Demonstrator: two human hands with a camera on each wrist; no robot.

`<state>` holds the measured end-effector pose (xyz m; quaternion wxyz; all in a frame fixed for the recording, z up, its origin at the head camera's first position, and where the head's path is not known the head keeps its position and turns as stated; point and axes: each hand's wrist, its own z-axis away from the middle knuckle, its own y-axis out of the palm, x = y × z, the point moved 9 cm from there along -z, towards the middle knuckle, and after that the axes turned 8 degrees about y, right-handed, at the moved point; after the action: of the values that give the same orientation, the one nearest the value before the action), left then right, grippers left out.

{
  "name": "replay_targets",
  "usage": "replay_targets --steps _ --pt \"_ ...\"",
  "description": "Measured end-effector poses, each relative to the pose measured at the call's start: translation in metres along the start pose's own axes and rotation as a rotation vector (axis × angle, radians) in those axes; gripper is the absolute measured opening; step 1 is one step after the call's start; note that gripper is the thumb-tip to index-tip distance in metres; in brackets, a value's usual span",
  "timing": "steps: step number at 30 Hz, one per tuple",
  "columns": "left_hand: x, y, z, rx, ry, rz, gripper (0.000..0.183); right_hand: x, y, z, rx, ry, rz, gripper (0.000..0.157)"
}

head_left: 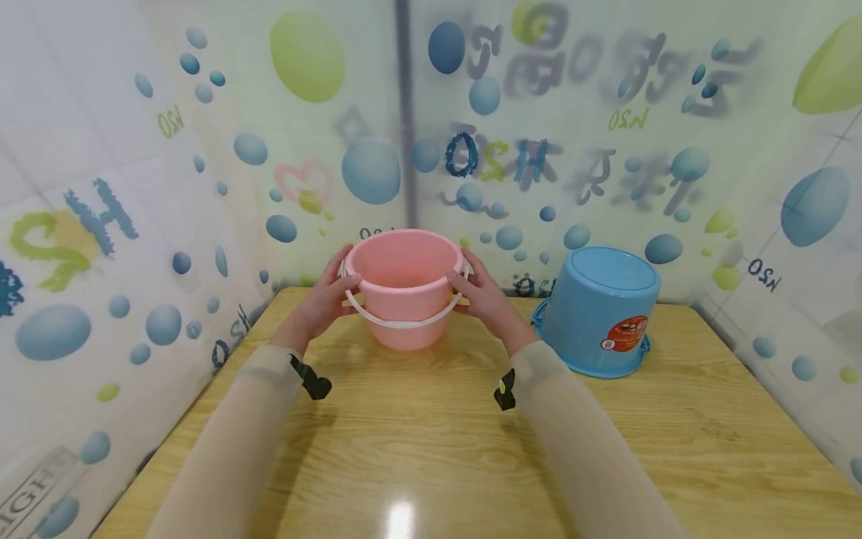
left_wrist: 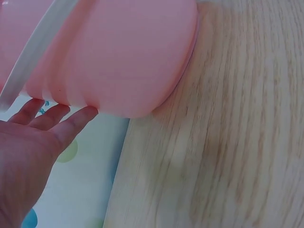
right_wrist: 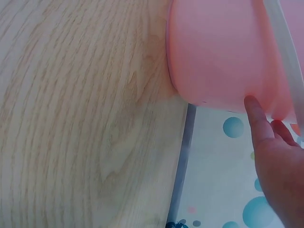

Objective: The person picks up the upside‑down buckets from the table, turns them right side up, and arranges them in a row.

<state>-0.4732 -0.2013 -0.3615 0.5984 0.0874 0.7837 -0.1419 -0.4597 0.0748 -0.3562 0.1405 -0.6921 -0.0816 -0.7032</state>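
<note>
A pink bucket [head_left: 404, 303] is upright near the back edge of the wooden table, its mouth upward and its white handle [head_left: 406, 324] hanging down across the front. My left hand [head_left: 325, 301] grips its left side, with the thumb at the rim and the fingers against the wall. On the opposite side my right hand [head_left: 490, 303] grips it the same way. In the left wrist view, fingertips [left_wrist: 88, 112] touch the pink wall below the handle. The right wrist view shows a finger [right_wrist: 255, 107] on the wall. Whether the base touches the table is hard to tell.
To the right, a blue bucket [head_left: 582, 314] stands upside down with a red label [head_left: 623, 334] on its side. The wooden table [head_left: 404, 427] extends in front. Patterned curtains [head_left: 431, 202] hang behind and at both sides.
</note>
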Motion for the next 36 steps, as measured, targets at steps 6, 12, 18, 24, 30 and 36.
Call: replay_targets --steps 6,12,18,24,30,36 --pt "-0.001 -0.003 -0.001 -0.010 -0.008 -0.009 0.082 0.000 0.000 -0.005 -0.006 0.007 0.010 0.078" --pt "0.000 -0.004 -0.003 -0.011 -0.013 0.003 0.085 0.002 0.001 -0.005 -0.010 0.006 0.032 0.078" --pt "0.003 -0.006 -0.003 -0.022 -0.021 0.003 0.086 0.002 0.003 -0.006 -0.014 0.022 0.021 0.078" --pt "0.008 -0.013 0.001 -0.051 -0.051 0.020 0.081 -0.002 0.004 -0.007 -0.006 0.041 0.034 0.080" --pt "-0.001 -0.021 0.011 -0.104 -0.056 0.005 0.088 -0.009 -0.005 -0.001 -0.027 0.074 0.057 0.089" --pt "-0.012 -0.022 0.022 -0.071 0.007 -0.059 0.080 -0.008 -0.014 0.015 -0.014 0.054 0.121 0.088"
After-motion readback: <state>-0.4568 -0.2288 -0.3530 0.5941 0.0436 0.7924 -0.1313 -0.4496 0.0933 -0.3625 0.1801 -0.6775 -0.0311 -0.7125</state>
